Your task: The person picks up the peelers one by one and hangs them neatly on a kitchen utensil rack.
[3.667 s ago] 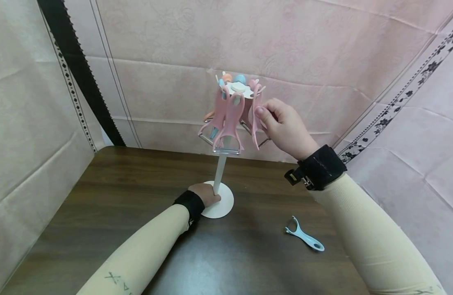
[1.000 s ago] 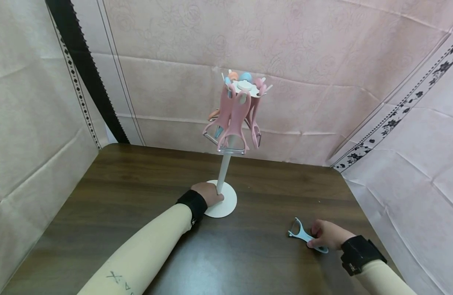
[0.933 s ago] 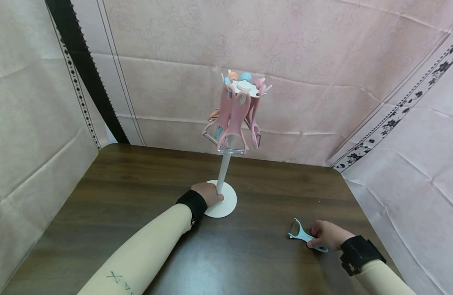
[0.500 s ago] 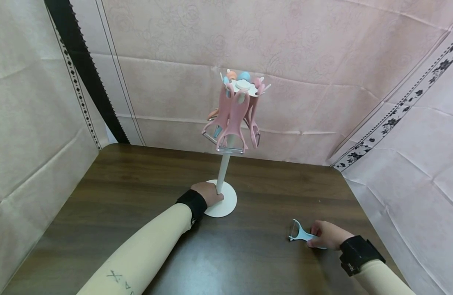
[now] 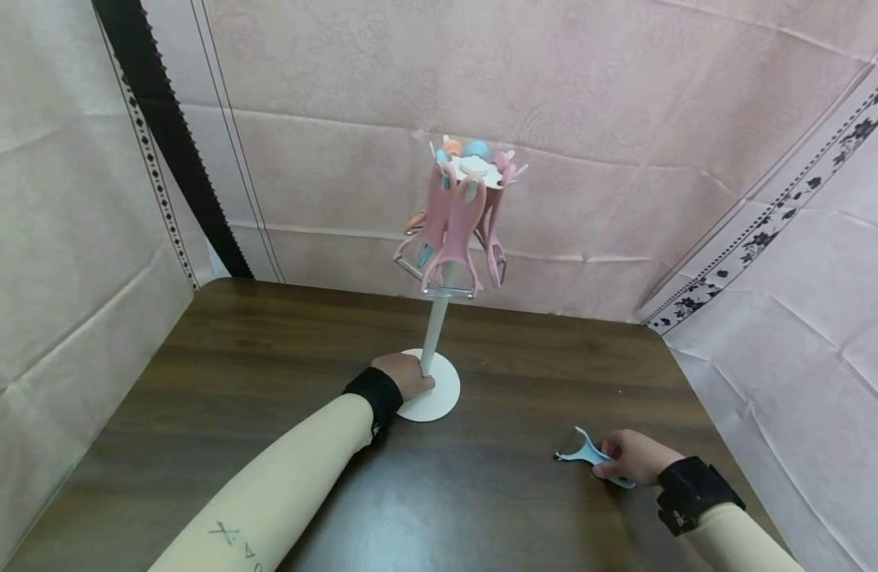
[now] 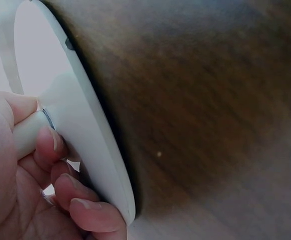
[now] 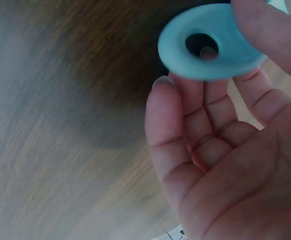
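Note:
A white stand [image 5: 435, 322] with a round base [image 5: 442, 401] stands on the table. Low on its pole, just above the base, my left hand [image 5: 401, 376] grips it; the left wrist view shows the fingers [image 6: 73, 187] curled round the pole [image 6: 29, 132]. From the top hooks hang several Y-shaped peelers: pink ones [image 5: 458, 230] in front, with blue and orange ones partly hidden behind. At the right, my right hand [image 5: 637, 457] pinches a light blue peeler [image 5: 587, 451] by its handle, low over the table. The handle's holed end [image 7: 173, 47] shows in the right wrist view.
The brown wooden table [image 5: 295, 334] runs back to a pale patterned cloth [image 5: 324, 191]. More cloth [image 5: 803, 334] hangs at the right, and a cloth with a black strip [image 5: 170, 143] at the left.
My right hand has left a pink peeler hanging on the stand and moved down to take the blue peeler, whose head has since turned. My left hand stays on the pole.

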